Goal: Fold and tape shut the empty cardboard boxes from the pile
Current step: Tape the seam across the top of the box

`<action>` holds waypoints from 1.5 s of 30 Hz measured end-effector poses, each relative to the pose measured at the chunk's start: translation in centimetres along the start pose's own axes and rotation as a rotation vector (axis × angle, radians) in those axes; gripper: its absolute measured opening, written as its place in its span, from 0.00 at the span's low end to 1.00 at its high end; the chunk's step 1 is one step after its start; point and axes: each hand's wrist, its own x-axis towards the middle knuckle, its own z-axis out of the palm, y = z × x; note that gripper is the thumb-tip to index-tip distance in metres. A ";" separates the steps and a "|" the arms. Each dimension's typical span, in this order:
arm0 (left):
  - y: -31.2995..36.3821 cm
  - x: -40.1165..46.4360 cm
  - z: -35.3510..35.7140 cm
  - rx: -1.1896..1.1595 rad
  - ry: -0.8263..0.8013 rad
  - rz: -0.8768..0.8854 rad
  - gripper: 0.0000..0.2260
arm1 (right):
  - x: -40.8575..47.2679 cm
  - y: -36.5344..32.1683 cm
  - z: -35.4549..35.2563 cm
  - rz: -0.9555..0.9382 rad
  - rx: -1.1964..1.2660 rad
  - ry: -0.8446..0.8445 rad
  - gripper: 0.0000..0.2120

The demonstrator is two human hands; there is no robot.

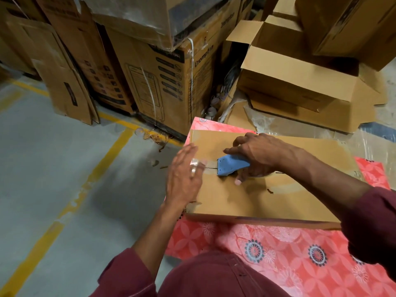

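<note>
Right hand (259, 155) grips blue tape dispenser (232, 167) on cardboard box (278, 200); left hand (185, 174) flat.

the brand "crompton" is printed on the strapped carton (171, 82) and the box stacked above it (214, 22).

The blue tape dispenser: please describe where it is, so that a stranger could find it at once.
Look at the flat cardboard box lying on the red flowered cloth. On its top, at the middle seam, the right hand grips the tape dispenser. It is the only blue thing among brown cartons.
</note>
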 end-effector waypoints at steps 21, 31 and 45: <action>-1.3 0.4 0.2 0.709 -0.656 0.285 0.61 | -1.9 -1.3 -1.6 0.116 0.057 -0.187 0.23; 0.4 0.1 0.6 0.792 -0.650 0.257 0.61 | -5.3 2.9 0.5 0.082 -0.016 -0.260 0.29; 3.1 -1.4 2.9 0.812 -0.658 0.163 0.57 | -7.8 6.1 1.6 -0.126 0.063 -0.024 0.31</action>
